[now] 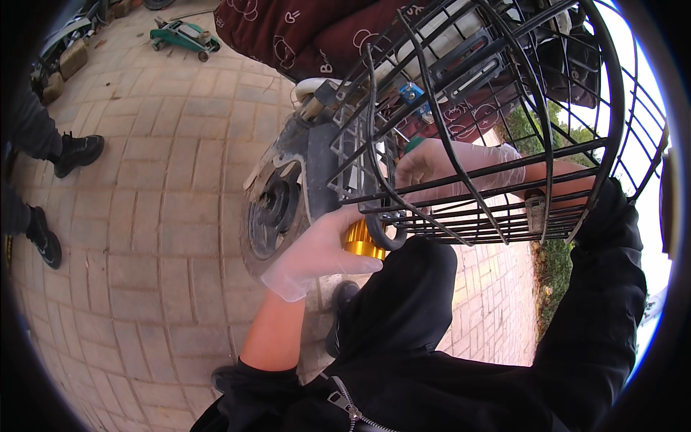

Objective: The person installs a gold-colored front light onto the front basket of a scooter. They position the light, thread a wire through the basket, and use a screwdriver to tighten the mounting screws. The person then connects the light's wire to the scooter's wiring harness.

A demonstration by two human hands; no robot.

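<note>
My left hand (317, 252), in a translucent glove, is closed on a gold, finned cylindrical object (363, 234) below a black loop beside the wire basket (610, 144) of a two-wheeled vehicle. My right hand (432, 164), gloved too, appears among the basket's bars, its fingers curled at a green object (413, 145) that is mostly hidden. Left of both hands is the front wheel (277, 212) with its dark fork. A small blue part (412, 97) shows through the bars, in front of a maroon printed padded cover (302, 36).
Another person stands at the left, showing dark trousers and black shoes (75, 153). A green floor jack (180, 39) sits on the brick paving (158, 245) at upper left, near stacked blocks (72, 59). My bent knee (414, 288) is under the basket. Greenery (551, 281) lies to the right.
</note>
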